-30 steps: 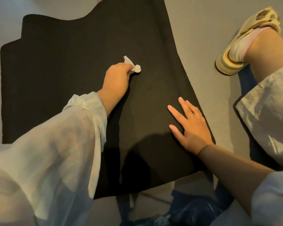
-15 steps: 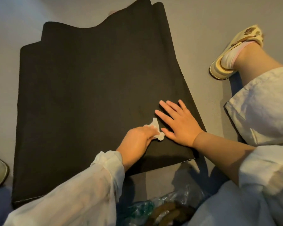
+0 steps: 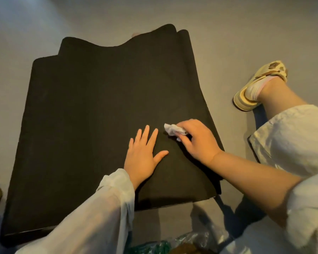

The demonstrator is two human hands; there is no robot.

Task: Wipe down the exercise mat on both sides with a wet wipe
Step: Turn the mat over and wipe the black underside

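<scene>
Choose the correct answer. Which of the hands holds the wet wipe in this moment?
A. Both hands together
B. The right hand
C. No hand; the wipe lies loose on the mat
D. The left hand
B. The right hand has its fingers curled round the crumpled wet wipe on the black mat, while the left hand lies flat on the mat with straight fingers and holds nothing.

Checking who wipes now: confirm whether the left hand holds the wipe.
No: the right hand grips the wipe, while the left hand rests flat on the mat.
</scene>
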